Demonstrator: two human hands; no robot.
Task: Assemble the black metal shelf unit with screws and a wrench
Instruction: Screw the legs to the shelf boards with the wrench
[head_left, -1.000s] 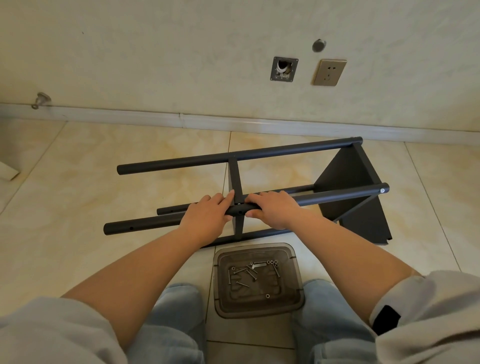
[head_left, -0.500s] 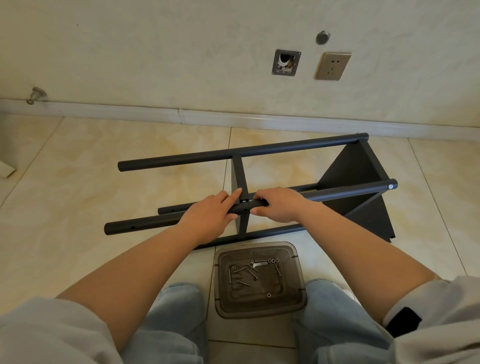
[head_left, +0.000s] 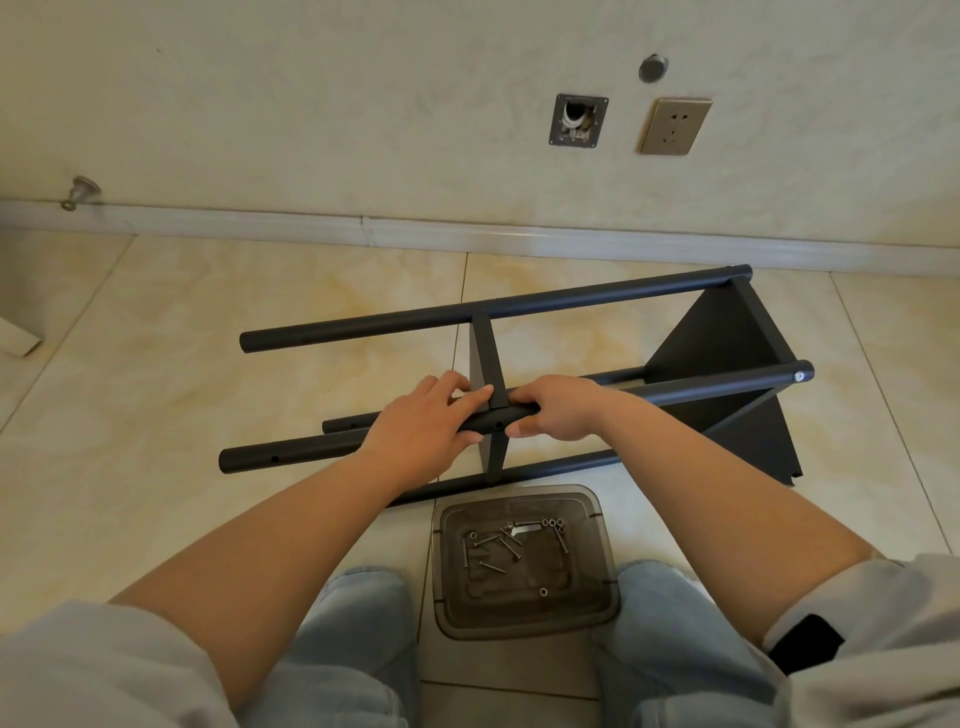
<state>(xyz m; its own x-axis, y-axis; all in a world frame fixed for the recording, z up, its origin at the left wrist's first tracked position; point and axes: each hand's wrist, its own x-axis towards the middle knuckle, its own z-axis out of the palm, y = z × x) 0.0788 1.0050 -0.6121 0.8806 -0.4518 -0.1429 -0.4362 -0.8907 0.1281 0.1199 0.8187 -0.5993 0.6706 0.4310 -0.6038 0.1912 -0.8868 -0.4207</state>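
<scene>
The black metal shelf unit (head_left: 717, 343) lies on its side on the tiled floor, its legs pointing left. A narrow shelf panel (head_left: 488, 358) crosses between the far leg (head_left: 467, 314) and the near upper leg (head_left: 291, 454). My left hand (head_left: 426, 431) grips the near upper leg just left of the panel joint. My right hand (head_left: 558, 408) grips the same leg just right of the joint, thumb underneath. A screw hole shows on the leg between my hands. A screw head sits at the leg's right end (head_left: 799, 376).
A smoky transparent tray (head_left: 597, 597) with several screws, nuts and a small flat wrench (head_left: 524, 529) sits on the floor between my knees. The wall with a socket (head_left: 674, 126) and baseboard runs behind the shelf. A doorstop (head_left: 80, 192) is at the far left.
The view has tilted slightly, so the shelf sits a little higher in the frame. My left thumb has edged closer to the joint; both hands stay on the same leg.
</scene>
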